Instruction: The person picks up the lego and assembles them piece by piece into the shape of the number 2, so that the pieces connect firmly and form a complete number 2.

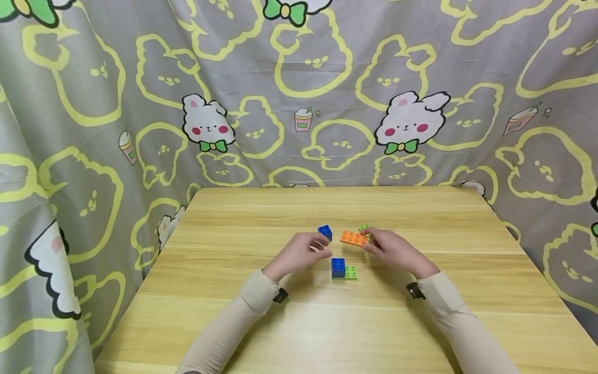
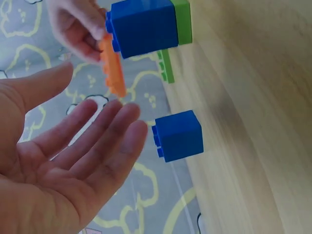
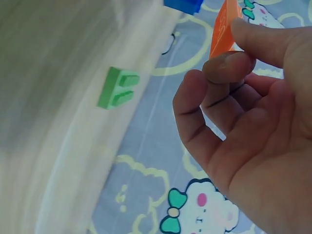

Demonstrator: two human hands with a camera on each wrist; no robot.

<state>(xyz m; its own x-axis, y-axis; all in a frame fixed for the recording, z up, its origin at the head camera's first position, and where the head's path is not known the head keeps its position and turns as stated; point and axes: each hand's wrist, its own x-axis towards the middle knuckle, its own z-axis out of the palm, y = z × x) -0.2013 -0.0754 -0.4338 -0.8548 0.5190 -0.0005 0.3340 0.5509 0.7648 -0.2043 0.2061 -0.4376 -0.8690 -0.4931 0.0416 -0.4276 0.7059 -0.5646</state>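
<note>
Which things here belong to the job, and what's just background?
Likely in the job:
orange brick, pinched by the right hand
far blue brick, near the left hand
near blue brick, on a green brick
far green brick, behind the orange one

Just background:
wooden table
patterned curtain
black wrist devices

Grey cartoon-print curtain hanging behind and beside pale wood-grain table.

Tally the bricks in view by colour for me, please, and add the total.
Blue bricks: 2
Green bricks: 2
Orange brick: 1
Total: 5
</note>
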